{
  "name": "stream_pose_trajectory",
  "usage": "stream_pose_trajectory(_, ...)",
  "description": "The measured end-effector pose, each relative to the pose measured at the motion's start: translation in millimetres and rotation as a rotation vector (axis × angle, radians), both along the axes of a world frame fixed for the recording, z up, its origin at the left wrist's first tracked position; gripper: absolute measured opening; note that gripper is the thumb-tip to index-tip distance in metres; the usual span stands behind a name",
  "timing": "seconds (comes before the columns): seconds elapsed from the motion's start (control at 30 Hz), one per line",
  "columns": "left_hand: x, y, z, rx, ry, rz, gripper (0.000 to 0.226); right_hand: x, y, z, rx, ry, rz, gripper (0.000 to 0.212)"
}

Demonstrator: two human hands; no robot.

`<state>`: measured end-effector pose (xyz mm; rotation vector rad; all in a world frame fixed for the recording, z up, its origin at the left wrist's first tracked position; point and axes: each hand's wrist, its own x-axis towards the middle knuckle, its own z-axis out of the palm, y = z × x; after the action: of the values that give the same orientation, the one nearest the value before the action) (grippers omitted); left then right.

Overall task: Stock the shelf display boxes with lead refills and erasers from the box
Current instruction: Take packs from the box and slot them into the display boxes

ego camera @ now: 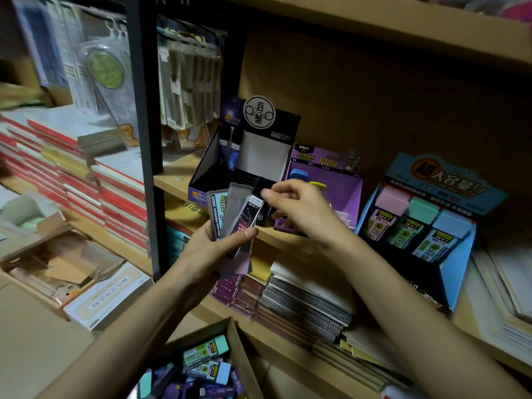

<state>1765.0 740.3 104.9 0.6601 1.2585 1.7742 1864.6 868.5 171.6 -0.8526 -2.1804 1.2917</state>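
My left hand (214,249) grips a fan of several lead refill packs (234,217), thumb across their lower part. Just right of the fan, my right hand (299,210) has its fingers curled, and its fingertips pinch the top corner of the rightmost pack. Behind the hands on the shelf stands a black display box (259,148) with two refill packs (230,152) upright at its left and the other slots bare. A purple display box (342,185) sits beside it. Further right, a blue display box (457,234) holds erasers. The cardboard supply box (239,349) with erasers and refills is at the bottom.
A black shelf post (144,110) stands left of the display boxes. Stacked red notebooks (109,197) lie at left, hanging packets (187,76) above. Spiral notebooks (305,300) fill the lower shelf. Paper stacks (506,292) lie at the far right.
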Motion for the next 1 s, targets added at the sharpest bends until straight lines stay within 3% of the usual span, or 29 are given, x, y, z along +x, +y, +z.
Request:
stream_pose_trajectory(0.07,-1.8,-2.8,-0.7,0.022,-0.009,-0.001,0.041,-11.1,-9.2,-2.1,-0.201,0.029,0.058,0.028)
stream_pose_trajectory(0.17,-10.5,-9.2,-2.7,0.016,-0.042,0.027,0.038,-21.9,-13.6,-1.8,-0.198,0.089,0.108,0.002)
stream_pose_trajectory(0.43,-49.0,-28.6,-3.2,-0.002,-0.114,0.102,0.036,-57.1,11.2,24.6,-0.308,0.239,0.003,0.008)
stream_pose_trajectory(0.57,-68.5,-35.3,-6.7,0.01,-0.109,0.175,0.038,-87.2,46.9,45.7,-0.065,0.326,-0.154,0.01)
stream_pose_trajectory(0.8,-84.3,-35.2,-5.7,0.036,-0.077,0.165,0.05,-131.3,79.8,24.4,0.493,0.025,-0.251,0.04)
stream_pose_trajectory(1.0,-91.0,-35.6,-11.4,-0.007,-0.062,0.191,0.056,-144.5,82.7,14.1,0.561,-0.04,-0.152,0.032)
